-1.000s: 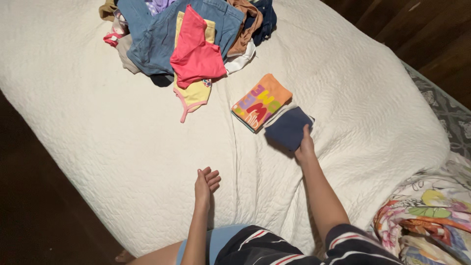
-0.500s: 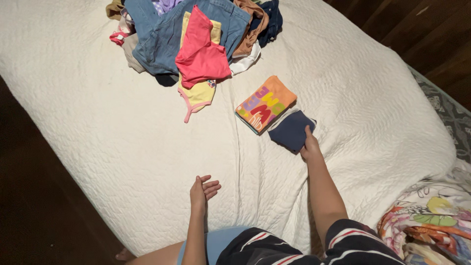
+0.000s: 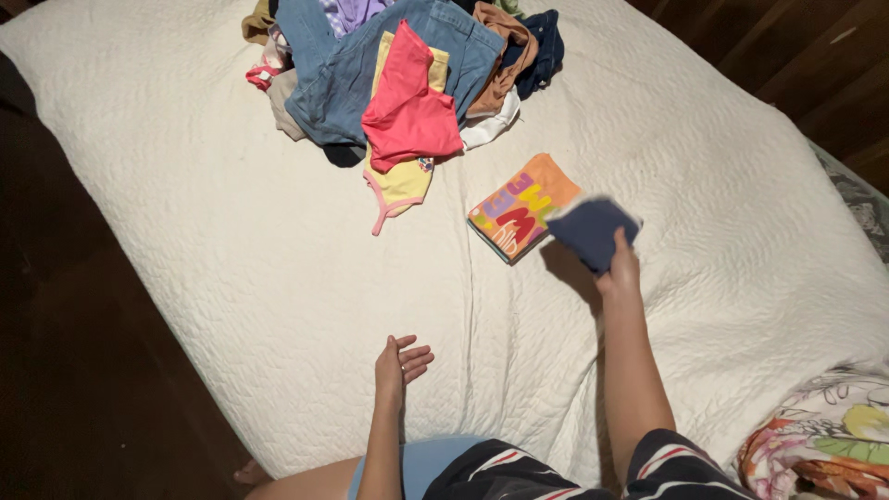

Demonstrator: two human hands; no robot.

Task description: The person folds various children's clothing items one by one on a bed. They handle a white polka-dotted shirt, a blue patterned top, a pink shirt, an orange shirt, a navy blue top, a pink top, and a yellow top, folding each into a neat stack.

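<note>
While gripped at its near edge by the right hand (image 3: pixel 620 270), with thumb on top and fingers underneath, folded navy cloth (image 3: pixel 593 230) sits lifted clear of the white quilted bedspread (image 3: pixel 231 222), casting a shadow on the quilt just below and to the left. Roughly rectangular, slightly blurred, with long axis running from the near right corner by the hand toward the far left, far end pointing at the heap of clothes. Overlaps, as seen from the head camera, the right corner of a folded orange shirt (image 3: pixel 523 208) with bright multicoloured lettering, lying flat on the bedspread with its long axis on the same diagonal; touching or merely above, cannot tell.

Left hand (image 3: pixel 398 363) open and empty, fingers loosely spread and a little curled, palm turned toward the right, hovering low over the near part of the bedspread, well apart from the navy cloth.

Farther up the bed, unfolded pile of clothes (image 3: pixel 407 65): blue denim jeans (image 3: pixel 352 69), a red top (image 3: pixel 412 116) draped over a yellow garment with pink trim (image 3: pixel 398 185), plus brown, white, dark blue and lilac pieces. At the near right corner, floral patterned fabric (image 3: pixel 824 444). Dark wooden floor (image 3: pixel 83 352) on the left side of the bed.
</note>
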